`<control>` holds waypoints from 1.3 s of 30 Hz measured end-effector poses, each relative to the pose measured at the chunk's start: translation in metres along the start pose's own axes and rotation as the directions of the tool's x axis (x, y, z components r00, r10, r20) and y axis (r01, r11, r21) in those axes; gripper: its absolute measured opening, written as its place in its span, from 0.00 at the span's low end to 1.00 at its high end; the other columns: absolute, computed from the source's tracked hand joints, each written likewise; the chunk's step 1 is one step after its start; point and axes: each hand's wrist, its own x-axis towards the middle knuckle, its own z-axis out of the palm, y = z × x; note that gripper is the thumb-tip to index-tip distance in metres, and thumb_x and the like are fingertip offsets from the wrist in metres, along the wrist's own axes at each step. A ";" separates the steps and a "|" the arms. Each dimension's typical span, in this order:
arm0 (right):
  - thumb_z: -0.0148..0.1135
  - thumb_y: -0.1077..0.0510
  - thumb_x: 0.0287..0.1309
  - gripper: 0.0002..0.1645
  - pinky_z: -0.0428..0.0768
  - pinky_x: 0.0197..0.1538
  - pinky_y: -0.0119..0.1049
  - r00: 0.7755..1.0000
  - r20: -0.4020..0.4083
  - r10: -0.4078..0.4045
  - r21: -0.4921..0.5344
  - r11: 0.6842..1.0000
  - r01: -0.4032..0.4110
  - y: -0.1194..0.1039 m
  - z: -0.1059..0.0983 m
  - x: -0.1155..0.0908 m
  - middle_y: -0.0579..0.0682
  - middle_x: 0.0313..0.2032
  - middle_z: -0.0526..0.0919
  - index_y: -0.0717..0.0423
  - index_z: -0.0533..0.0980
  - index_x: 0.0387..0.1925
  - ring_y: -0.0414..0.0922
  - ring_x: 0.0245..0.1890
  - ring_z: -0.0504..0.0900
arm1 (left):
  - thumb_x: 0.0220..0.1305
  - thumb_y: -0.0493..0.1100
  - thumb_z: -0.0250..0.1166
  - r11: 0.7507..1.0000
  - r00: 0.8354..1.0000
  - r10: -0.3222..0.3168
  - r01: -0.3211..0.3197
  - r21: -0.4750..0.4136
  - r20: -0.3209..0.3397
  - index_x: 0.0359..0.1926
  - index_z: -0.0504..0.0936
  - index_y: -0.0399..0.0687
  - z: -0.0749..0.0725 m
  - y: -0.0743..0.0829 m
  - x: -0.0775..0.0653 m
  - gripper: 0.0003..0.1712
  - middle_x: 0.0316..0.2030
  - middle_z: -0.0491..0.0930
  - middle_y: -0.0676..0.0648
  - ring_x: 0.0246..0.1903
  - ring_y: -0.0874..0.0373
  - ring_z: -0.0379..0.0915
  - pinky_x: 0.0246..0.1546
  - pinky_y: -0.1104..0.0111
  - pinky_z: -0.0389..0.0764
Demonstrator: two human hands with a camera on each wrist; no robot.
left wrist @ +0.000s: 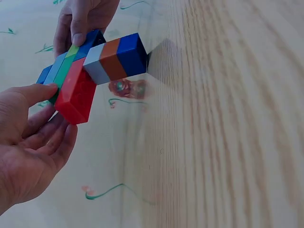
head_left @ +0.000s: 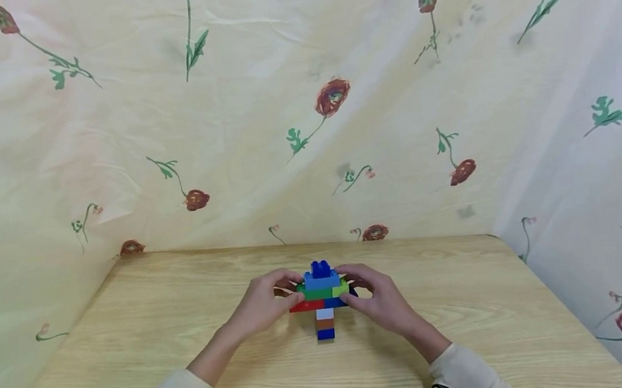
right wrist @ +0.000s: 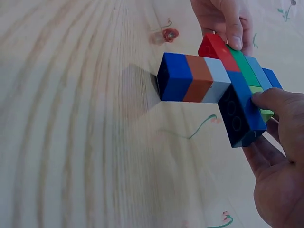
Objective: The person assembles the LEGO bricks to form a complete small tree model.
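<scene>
A toy brick tree (head_left: 319,294) stands upright between both hands, its lowest brick right at the table top. Its narrow stem stacks a blue brick (head_left: 326,334), an orange-brown brick (right wrist: 198,78) and a white brick (head_left: 324,314). Above spreads a red brick (left wrist: 76,92) beside a dark blue brick (right wrist: 242,114), then green and lime bricks, a light blue one and a small blue one on top. My left hand (head_left: 264,303) grips the left side, thumb on the green brick (head_left: 318,294). Opposite, my right hand (head_left: 380,298) holds the right side, thumb at the lime brick (head_left: 339,290).
The light wood table (head_left: 182,289) stretches around the hands. A cream cloth (head_left: 255,129) printed with red flowers hangs behind the table and along both sides. Dark wrist cameras sit below both pale sleeves.
</scene>
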 end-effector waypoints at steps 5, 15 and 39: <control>0.69 0.59 0.65 0.29 0.82 0.62 0.53 0.994 -0.004 0.106 0.008 0.994 -0.106 0.005 0.002 0.006 0.53 0.64 0.80 0.46 0.76 0.67 0.53 0.57 0.83 | 0.68 0.41 0.70 1.000 1.000 -0.020 0.020 -0.011 -0.023 0.54 0.86 0.47 0.005 -0.006 0.012 0.15 0.49 0.87 0.49 0.49 0.55 0.84 0.52 0.61 0.86; 0.67 0.54 0.69 0.25 0.82 0.62 0.51 0.943 0.046 0.329 0.037 0.943 -0.330 0.018 0.010 0.023 0.51 0.64 0.81 0.46 0.77 0.65 0.51 0.59 0.82 | 0.67 0.44 0.70 0.994 0.993 -0.108 0.109 0.032 -0.039 0.52 0.88 0.48 0.014 -0.024 0.030 0.13 0.48 0.88 0.49 0.50 0.54 0.83 0.53 0.58 0.85; 0.65 0.54 0.70 0.21 0.80 0.62 0.48 0.905 0.139 0.401 0.015 0.913 -0.407 0.036 0.012 0.031 0.50 0.58 0.84 0.50 0.80 0.62 0.46 0.52 0.80 | 0.68 0.45 0.70 0.983 0.983 -0.177 0.173 0.062 0.057 0.52 0.87 0.45 0.016 -0.040 0.038 0.15 0.47 0.88 0.48 0.47 0.57 0.82 0.53 0.60 0.84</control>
